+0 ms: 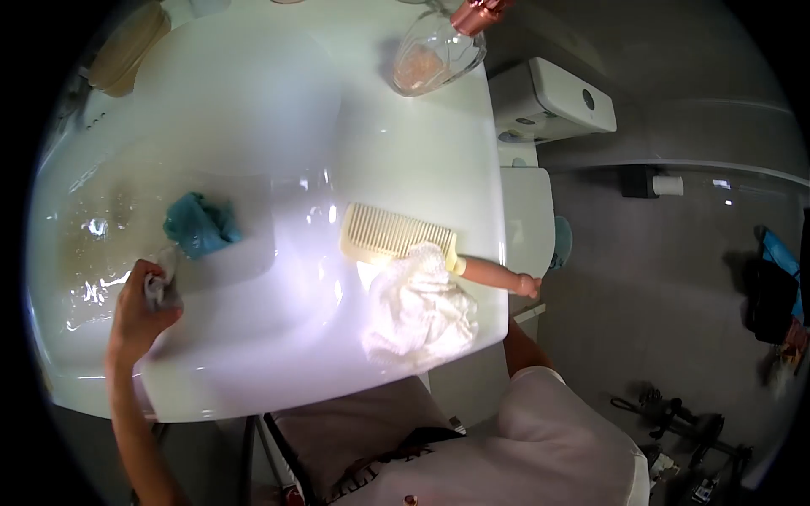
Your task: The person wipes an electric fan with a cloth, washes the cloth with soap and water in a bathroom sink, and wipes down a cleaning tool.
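Note:
My left hand (pixel 139 316) is closed around a crumpled, wet-looking whitish cloth (pixel 163 287) at the left side of the white sink basin (pixel 228 325). Just beyond it, a bunched teal cloth (pixel 201 226) lies in the basin, apart from my fingers. Near the counter's right edge rests a cream wide-toothed comb (pixel 396 232) with a brown handle (pixel 489 273) that sticks out past the edge. A crumpled white cloth (pixel 422 312) covers part of the comb. My right forearm goes down beside the counter edge, and the hand itself is hidden.
A glass bottle with a copper-coloured cap (pixel 434 51) stands at the back right of the counter (pixel 422 160). A beige round object (pixel 126 51) sits at the back left. Right of the counter is a white toilet (pixel 527 202). Dark items (pixel 688 426) lie on the grey floor.

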A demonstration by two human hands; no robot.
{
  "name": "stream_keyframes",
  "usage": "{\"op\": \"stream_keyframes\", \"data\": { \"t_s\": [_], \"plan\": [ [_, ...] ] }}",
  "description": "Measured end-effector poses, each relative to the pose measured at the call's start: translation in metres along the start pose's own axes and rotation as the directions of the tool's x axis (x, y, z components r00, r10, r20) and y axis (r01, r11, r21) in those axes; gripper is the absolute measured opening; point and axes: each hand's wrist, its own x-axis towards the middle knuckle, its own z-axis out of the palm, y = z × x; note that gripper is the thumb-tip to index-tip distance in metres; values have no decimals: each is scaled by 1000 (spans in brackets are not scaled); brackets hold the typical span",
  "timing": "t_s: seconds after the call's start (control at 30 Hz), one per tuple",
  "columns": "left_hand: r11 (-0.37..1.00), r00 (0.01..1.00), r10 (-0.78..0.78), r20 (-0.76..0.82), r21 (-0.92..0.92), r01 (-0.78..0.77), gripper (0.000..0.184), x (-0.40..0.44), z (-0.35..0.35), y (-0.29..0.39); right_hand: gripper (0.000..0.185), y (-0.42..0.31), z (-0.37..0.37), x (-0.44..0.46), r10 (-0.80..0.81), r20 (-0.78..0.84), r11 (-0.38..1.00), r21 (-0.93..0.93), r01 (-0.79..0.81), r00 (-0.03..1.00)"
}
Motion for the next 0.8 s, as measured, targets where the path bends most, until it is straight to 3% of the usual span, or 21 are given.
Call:
{"op": "stream_keyframes", "data": {
  "t_s": [0.07, 0.1, 0.13, 0.17, 0.2, 0.23, 0.3, 0.37, 0.43, 0.47, 0.53, 0.6, 0.63, 0.67, 0.77, 0.8],
  "plan": [
    [1000, 1000, 21, -13, 8, -21, 41, 1, 1, -6, 47, 20, -8, 3, -106, -89, 967, 222, 123, 990],
    [982, 983, 167, -75, 97, -160, 42, 1, 5, -16, 47, 44, -6, 10, -145, -121, 912, 368, 180, 982],
    [971, 968, 224, -110, 111, -212, 36, 2, 9, -27, 46, 32, -19, -8, -263, -290, 865, 351, 358, 920],
    [971, 969, 226, -97, 101, -216, 32, 1, 6, -23, 43, -16, -57, -49, -147, -366, 949, 208, 235, 919],
    [971, 971, 227, -79, 92, -220, 27, -1, 2, -18, 39, -88, -108, -108, 7, -340, 928, 353, 120, 940],
    [981, 981, 186, -56, 63, -182, 24, 0, -4, -21, 37, -87, -115, -117, -81, -512, 963, 180, 199, 855],
    [981, 979, 181, -94, 86, -173, 18, 8, -12, -30, 38, -119, -152, -154, -56, -559, 916, 301, 265, 827],
    [984, 980, 154, -129, 109, -140, 18, 16, -22, -42, 42, -145, -178, -180, -176, -637, 784, 371, 498, 751],
    [996, 977, 74, -199, 58, -63, 17, 29, -31, -62, 38, -236, -221, -247, -310, -652, 676, 360, 643, 692],
    [994, 977, 91, -192, 74, -78, 17, 34, -31, -70, 39, -270, -230, -269, -405, -628, 609, 356, 709, 664],
    [994, 973, 69, -220, -67, -86, 15, 44, -36, -85, 39, -335, -239, -302, -641, -533, 467, 299, 832, 552],
    [908, 999, -20, -37, -419, 3, 15, 31, -55, -53, 39, -398, -212, -318, -798, -331, 296, 514, 805, 504],
    [825, 1000, -27, 1, -565, 23, 14, 23, -63, -37, 41, -428, -195, -324, -859, -276, 251, 506, 825, 431],
    [775, 999, 21, 26, -632, 0, 15, 17, -74, -30, 43, -457, -176, -329, -893, -188, 301, 429, 852, 410],
    [521, 988, 57, 143, -849, 93, 22, 2, -98, -8, 41, -531, -104, -340, -810, -124, 348, 685, 640, 573],
    [523, 988, 64, 138, -848, 84, 22, 0, -102, -3, 40, -550, -83, -343, -754, -126, 354, 748, 561, 645]
  ]
}}
